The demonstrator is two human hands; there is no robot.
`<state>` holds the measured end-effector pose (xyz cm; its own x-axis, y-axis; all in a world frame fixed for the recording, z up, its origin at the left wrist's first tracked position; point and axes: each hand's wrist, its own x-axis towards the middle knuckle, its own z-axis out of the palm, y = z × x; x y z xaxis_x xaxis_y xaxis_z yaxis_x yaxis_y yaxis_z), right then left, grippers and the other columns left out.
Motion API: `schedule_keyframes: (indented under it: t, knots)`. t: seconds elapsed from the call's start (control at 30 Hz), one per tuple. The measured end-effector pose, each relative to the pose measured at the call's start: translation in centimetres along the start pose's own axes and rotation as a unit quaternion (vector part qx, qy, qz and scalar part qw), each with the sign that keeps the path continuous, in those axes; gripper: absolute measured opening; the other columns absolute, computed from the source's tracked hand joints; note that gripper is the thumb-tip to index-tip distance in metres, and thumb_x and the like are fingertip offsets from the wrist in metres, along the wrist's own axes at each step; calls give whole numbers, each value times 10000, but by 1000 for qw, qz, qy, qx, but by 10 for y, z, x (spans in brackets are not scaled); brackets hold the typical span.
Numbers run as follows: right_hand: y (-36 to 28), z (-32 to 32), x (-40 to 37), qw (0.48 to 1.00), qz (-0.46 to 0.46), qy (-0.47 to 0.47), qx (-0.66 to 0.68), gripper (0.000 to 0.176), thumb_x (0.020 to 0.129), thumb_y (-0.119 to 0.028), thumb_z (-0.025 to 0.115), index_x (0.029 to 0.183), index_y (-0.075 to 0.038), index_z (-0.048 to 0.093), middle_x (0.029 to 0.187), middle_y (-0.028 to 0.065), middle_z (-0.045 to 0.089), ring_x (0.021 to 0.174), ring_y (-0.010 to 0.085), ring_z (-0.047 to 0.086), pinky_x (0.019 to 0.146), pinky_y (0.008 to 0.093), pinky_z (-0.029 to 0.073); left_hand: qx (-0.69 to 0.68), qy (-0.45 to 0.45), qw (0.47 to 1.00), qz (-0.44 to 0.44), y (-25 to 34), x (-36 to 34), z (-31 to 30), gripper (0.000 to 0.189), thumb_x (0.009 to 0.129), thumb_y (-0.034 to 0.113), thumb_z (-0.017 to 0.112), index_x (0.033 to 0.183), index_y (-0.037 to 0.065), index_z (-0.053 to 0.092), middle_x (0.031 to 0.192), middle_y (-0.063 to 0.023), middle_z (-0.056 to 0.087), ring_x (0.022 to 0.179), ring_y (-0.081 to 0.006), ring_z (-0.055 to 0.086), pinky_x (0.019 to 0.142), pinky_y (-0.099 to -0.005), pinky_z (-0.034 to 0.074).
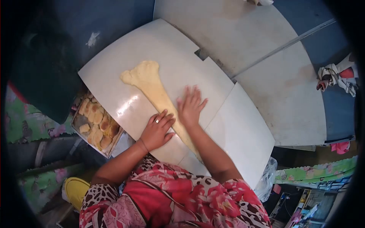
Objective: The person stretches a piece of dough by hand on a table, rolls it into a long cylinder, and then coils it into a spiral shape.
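A long strip of pale yellow dough [155,91] lies across the white table [213,81]. Its far end is wide and lumpy, and it narrows toward my body. My left hand [157,129], with a ring on one finger, rests at the dough's left edge, fingertips on the strip and fingers spread. On the other side, my right hand [191,105] lies flat with fingers apart, its palm edge right along the dough's right side. The narrow tail of the strip passes between my forearms.
At the left, below the table edge, sits a tray [108,154] of browned bread pieces [99,117]. A yellow round lid-like thing [76,193] is at lower left. A clear plastic bag [267,178] hangs by the right corner. Crumpled cloth [338,76] lies far right.
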<state>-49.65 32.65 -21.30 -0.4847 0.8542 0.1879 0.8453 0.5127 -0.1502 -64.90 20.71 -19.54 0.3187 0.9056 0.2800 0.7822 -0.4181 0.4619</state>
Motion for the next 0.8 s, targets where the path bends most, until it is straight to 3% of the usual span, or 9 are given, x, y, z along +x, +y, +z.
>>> schedule_keyframes:
  t: [0.07,0.17,0.27,0.4,0.47,0.53,0.63,0.7,0.8]
  knots:
    - [18,0,26,989,111,90,-29,627,953,-447,427,1479,-133,295,1554,168,200,1416,371,215,1039,736,12,18,-1,1000,1,6,-3,2,539,829,334,652,1275,59,528,1363,-111,473,1345,-311,348,1085,-446,269]
    - [15,8,49,984,114,111,-77,625,953,-444,427,1480,-136,293,1546,172,215,1406,375,229,1040,735,18,21,10,1000,5,2,3,0,507,829,316,649,1256,63,545,1330,-111,495,1339,-303,357,1078,-436,280]
    - [-25,14,31,999,-20,25,11,617,967,-444,385,1499,-161,249,1564,145,184,1418,374,199,1044,731,4,7,0,1000,-18,1,-1,3,511,828,312,646,1262,64,539,1310,-115,507,1334,-301,364,1069,-432,291]
    - [-2,10,62,994,75,74,-30,622,967,-456,380,1500,-166,246,1571,133,167,1426,366,183,1049,725,-6,38,8,999,-4,6,4,0,505,822,299,648,1255,58,546,1312,-111,510,1321,-292,384,1057,-426,304]
    - [0,18,81,993,95,42,-54,617,969,-451,390,1494,-159,251,1560,159,174,1422,389,168,1040,736,-1,43,18,999,1,3,1,-2,497,826,297,643,1250,56,550,1317,-106,508,1323,-284,384,1059,-423,303]
    - [-29,7,73,996,86,-2,20,641,965,-467,389,1499,-151,230,1557,195,151,1430,393,143,1026,749,-11,9,15,1000,-2,3,0,-1,493,831,297,639,1251,56,548,1322,-103,505,1323,-276,382,1057,-422,304]
    - [-20,17,70,993,96,0,67,639,971,-459,372,1508,-157,202,1565,176,143,1435,385,131,1028,746,-16,27,15,999,-16,6,5,2,500,824,304,646,1250,60,550,1330,-100,501,1335,-271,373,1063,-418,304]
    - [-9,12,99,995,73,-9,-63,634,978,-444,356,1516,-161,176,1572,159,133,1442,373,121,1034,741,-22,38,7,999,-15,7,4,1,501,822,304,646,1250,64,551,1336,-97,499,1343,-268,367,1065,-412,303]
    - [-26,5,120,990,50,-40,-127,609,985,-427,333,1519,-179,178,1580,127,128,1443,367,121,1044,730,-48,24,3,1000,-3,4,1,-3,487,829,291,638,1250,63,548,1334,-96,500,1328,-267,383,1057,-410,311]
